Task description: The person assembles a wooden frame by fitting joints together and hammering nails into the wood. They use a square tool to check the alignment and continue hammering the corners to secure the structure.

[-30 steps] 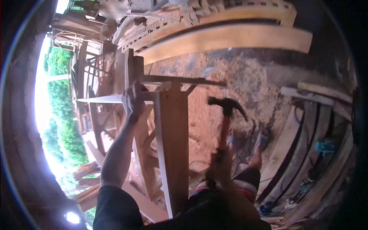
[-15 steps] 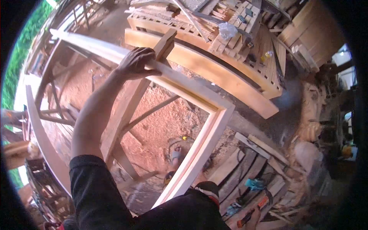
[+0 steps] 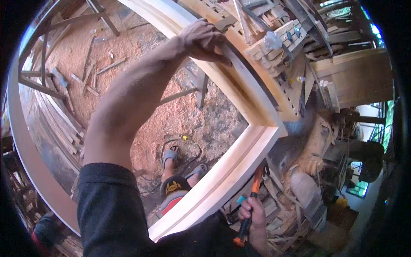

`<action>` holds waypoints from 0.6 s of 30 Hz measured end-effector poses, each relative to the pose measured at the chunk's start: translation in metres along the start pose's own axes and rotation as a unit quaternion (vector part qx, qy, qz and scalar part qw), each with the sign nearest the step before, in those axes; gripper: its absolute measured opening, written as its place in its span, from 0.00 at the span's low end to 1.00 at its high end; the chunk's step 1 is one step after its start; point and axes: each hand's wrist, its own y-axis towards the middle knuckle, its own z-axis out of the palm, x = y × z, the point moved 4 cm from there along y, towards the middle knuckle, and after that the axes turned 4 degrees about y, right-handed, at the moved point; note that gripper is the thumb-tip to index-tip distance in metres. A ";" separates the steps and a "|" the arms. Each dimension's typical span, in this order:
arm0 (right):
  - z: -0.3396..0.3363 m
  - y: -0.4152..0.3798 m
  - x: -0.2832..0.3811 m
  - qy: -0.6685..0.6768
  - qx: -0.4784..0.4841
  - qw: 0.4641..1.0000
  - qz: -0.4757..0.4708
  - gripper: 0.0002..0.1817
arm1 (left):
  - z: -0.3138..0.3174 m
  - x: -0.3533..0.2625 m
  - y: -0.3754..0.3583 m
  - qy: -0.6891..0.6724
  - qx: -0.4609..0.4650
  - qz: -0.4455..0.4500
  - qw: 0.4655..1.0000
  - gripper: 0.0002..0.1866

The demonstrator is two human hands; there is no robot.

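The wooden frame (image 3: pixel 252 141) sits across the middle of the scene, its near rail running out from the person's body to a corner on the right, its far rail going from that corner toward the far left. Nearest on the left is a dark sleeve (image 3: pixel 110 205). At the near right, the right hand (image 3: pixel 252 212) has its fingers closed around the dark grip of a hammer (image 3: pixel 256 187); the orange shaft points away from the body, and the head, hard to make out, is near the outer side of the near rail. Below the frame, two feet in sandals (image 3: pixel 171 154) show on a floor (image 3: pixel 171 118) strewn with shavings, with a yellow connector (image 3: pixel 185 137) just beyond. Farther off, the left hand (image 3: pixel 203 40) bends over the far rail, fingers curled down and gripping it. Long wood strips (image 3: pixel 55 118) lie to the left. Beyond the frame, stacked wood pieces carry a clear plastic bag (image 3: pixel 272 40); a broad brown panel (image 3: pixel 355 77) stands at the far right.
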 end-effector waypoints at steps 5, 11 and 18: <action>-0.021 0.011 0.011 0.033 0.017 0.998 0.058 0.07 | 0.006 0.006 0.001 0.016 -0.015 0.003 1.000 0.32; -0.123 0.076 0.015 -0.094 -0.080 0.992 0.028 0.08 | 0.005 0.004 -0.001 0.027 -0.046 0.017 0.998 0.27; -0.366 0.128 -0.040 -0.536 -0.189 0.818 0.082 0.19 | -0.009 -0.022 -0.003 0.089 -0.035 -0.047 0.994 0.38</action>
